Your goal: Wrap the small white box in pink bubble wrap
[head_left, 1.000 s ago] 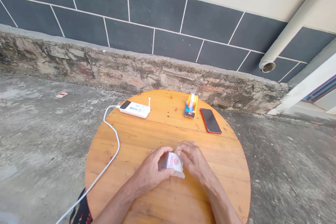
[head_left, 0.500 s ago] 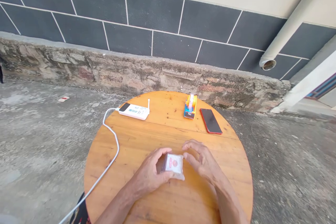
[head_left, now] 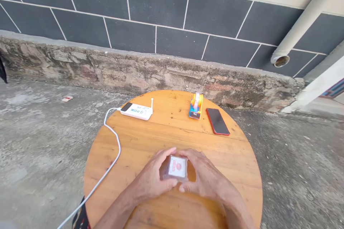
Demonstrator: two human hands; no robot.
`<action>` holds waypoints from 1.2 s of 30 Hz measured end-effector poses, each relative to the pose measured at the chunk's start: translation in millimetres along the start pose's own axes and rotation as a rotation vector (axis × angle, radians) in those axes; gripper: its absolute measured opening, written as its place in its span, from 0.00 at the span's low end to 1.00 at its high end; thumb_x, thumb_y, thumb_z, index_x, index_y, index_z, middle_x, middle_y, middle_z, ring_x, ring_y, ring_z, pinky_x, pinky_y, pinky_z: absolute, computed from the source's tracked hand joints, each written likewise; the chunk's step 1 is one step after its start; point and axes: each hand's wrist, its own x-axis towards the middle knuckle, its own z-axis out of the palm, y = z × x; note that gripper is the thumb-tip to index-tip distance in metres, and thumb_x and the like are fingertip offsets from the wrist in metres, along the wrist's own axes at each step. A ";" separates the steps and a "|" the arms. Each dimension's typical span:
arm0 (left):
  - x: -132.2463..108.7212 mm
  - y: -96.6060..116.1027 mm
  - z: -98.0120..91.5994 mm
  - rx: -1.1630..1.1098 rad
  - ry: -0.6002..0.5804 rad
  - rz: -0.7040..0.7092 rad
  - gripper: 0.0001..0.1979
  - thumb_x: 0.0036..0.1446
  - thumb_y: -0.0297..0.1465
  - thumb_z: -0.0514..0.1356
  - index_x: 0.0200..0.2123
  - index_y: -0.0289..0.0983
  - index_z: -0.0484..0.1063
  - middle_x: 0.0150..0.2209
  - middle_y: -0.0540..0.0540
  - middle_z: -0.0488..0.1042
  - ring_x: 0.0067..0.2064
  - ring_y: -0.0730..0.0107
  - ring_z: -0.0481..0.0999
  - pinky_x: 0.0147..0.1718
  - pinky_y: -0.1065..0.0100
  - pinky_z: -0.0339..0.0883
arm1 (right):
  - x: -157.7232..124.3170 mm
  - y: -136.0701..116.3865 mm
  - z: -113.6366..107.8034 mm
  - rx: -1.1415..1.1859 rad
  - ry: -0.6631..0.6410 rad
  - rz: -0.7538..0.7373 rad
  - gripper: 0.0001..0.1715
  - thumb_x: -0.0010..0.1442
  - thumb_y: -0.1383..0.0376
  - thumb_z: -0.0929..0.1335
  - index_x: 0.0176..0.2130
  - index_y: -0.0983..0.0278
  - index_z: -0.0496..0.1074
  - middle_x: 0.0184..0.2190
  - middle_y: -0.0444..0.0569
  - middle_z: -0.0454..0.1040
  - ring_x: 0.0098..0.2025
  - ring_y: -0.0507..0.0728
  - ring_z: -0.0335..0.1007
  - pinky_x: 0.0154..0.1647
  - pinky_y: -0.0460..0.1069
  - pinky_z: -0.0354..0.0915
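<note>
A small square packet (head_left: 177,167) in clear plastic wrap, with a white label and red print on top, is between my hands near the front middle of the wooden table. My left hand (head_left: 156,173) is closed on its left side, the fingers at the far edge and the thumb at the near edge. From the right, my right hand (head_left: 204,175) curls around the packet, fingertips at its far right corner and thumb by its near edge. The hands hide part of the packet's sides.
The round wooden table (head_left: 150,136) carries a white device (head_left: 137,111) with a white cable (head_left: 119,146) running off the left front edge. A yellow and blue tape dispenser (head_left: 196,106) and a red-edged phone (head_left: 218,121) stand at the far right. A stone-based wall (head_left: 139,75) rises behind.
My right hand has moved left and closed in on the packet's right side. My left hand keeps its hold. The view has shifted slightly.
</note>
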 end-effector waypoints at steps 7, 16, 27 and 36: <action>6.1 1.4 -0.8 -0.023 0.022 0.083 0.28 0.46 0.26 0.63 0.53 0.43 0.67 0.55 0.44 0.68 0.57 0.55 0.65 0.57 0.55 0.58 | 3.1 -9.7 6.8 -0.057 0.056 0.019 0.35 0.47 0.70 0.72 0.54 0.56 0.62 0.49 0.46 0.70 0.49 0.59 0.65 0.50 0.52 0.59; 3.6 2.7 -1.3 0.022 0.020 0.020 0.31 0.45 0.31 0.65 0.55 0.43 0.65 0.57 0.43 0.66 0.59 0.52 0.63 0.58 0.52 0.57 | -3.5 5.9 -1.2 -0.103 0.057 0.017 0.44 0.45 0.55 0.75 0.57 0.57 0.60 0.55 0.52 0.66 0.55 0.64 0.62 0.54 0.57 0.58; 4.8 4.1 -0.8 0.006 0.024 0.041 0.27 0.46 0.33 0.65 0.52 0.43 0.69 0.56 0.44 0.69 0.57 0.55 0.66 0.57 0.54 0.59 | -1.1 10.6 4.7 -0.094 0.047 0.078 0.39 0.49 0.59 0.73 0.58 0.57 0.60 0.46 0.51 0.73 0.47 0.62 0.69 0.47 0.55 0.63; -0.2 -4.5 -6.0 -0.031 -0.011 -0.008 0.39 0.44 0.36 0.67 0.61 0.44 0.59 0.63 0.43 0.59 0.63 0.51 0.57 0.61 0.51 0.52 | -14.0 19.7 -17.3 0.034 -0.022 0.136 0.48 0.47 0.52 0.74 0.62 0.59 0.56 0.57 0.56 0.64 0.56 0.65 0.62 0.56 0.61 0.58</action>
